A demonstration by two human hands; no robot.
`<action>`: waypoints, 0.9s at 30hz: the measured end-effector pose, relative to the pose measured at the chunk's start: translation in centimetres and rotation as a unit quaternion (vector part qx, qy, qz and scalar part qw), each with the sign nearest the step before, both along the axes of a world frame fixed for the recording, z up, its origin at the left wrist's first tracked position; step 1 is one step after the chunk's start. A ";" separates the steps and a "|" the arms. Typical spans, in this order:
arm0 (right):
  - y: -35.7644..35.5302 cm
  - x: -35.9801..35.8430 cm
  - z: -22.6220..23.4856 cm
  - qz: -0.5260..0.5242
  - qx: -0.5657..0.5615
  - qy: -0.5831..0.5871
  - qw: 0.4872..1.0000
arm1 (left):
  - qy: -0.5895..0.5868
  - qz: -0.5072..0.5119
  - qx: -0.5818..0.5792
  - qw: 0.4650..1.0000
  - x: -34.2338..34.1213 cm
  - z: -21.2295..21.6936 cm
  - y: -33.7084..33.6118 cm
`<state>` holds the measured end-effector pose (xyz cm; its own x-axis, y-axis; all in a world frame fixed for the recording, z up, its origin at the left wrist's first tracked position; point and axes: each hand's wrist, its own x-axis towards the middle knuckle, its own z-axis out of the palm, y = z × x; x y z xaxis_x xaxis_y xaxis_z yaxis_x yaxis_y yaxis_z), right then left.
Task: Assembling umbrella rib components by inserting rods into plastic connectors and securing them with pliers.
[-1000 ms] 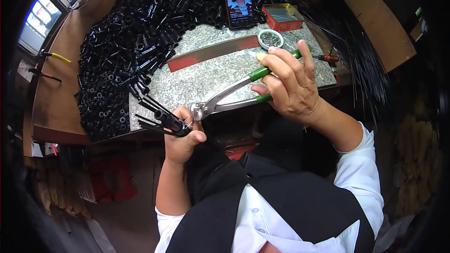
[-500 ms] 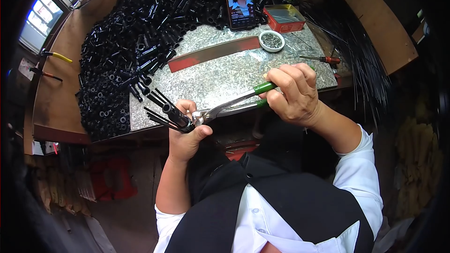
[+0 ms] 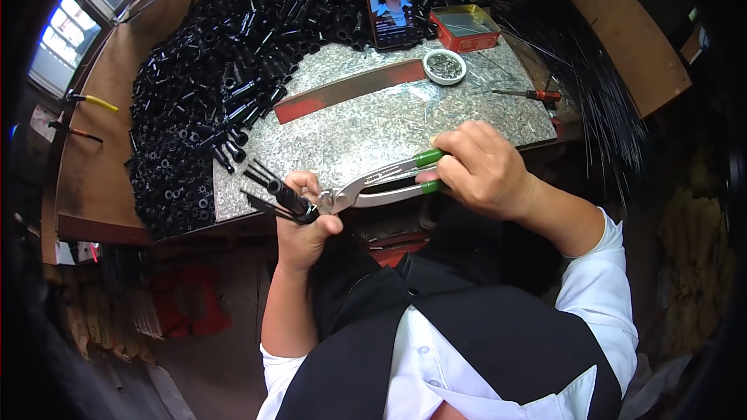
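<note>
My left hand (image 3: 299, 237) is closed around a black tubular part (image 3: 286, 196) from which several thin black prongs stick out toward the upper left. Against its near end, by my left thumb, rest the jaws of metal pincers (image 3: 342, 196) with green grips. My right hand (image 3: 486, 171) is wrapped round the green handles, which stand apart. What exactly the jaws bite on is too small to tell. Both hands are held over the front edge of the pale speckled work surface (image 3: 350, 136).
A large heap of black tubular parts (image 3: 233, 54) covers the left and back. A flat red-and-grey bar (image 3: 350, 92), a white bowl (image 3: 444, 68) of small metal bits, a red tin (image 3: 467, 31), an upright phone (image 3: 387, 8) and a screwdriver (image 3: 529, 94) lie behind. Long black rods (image 3: 599, 101) fill the right.
The pincers' handles have spread wider apart. My right hand has shifted slightly down and toward the left. My left hand still holds the black part in nearly the same place.
</note>
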<state>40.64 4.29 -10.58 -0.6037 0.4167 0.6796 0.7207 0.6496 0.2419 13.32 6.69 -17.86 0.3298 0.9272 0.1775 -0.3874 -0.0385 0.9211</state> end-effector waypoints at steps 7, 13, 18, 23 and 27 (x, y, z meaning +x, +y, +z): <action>-2.4 0.9 -1.2 0.098 -0.660 0.166 0.726 | 0.029 -0.011 0.027 0.999 0.3 0.1 -1.6; -4.0 1.0 -2.6 0.202 -0.915 0.261 0.233 | 0.108 -0.064 0.106 0.986 -0.1 0.5 -1.4; -5.0 0.1 -0.1 0.115 -0.624 0.210 0.744 | 0.084 0.056 0.120 0.988 -0.4 0.8 -1.3; -4.4 -0.1 -1.8 0.045 -0.402 0.137 0.904 | 0.120 -0.021 0.067 0.990 -1.8 0.0 -1.0; -3.4 0.7 -1.8 0.148 -0.884 0.275 0.347 | 0.143 -0.030 0.152 0.977 -1.2 0.7 -0.7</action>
<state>41.38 0.84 -12.35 -0.7801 0.4500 -0.4347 0.1805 -0.5034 -0.8450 12.08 6.00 -17.12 0.4591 0.8227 0.3352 -0.1265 -0.3130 0.9413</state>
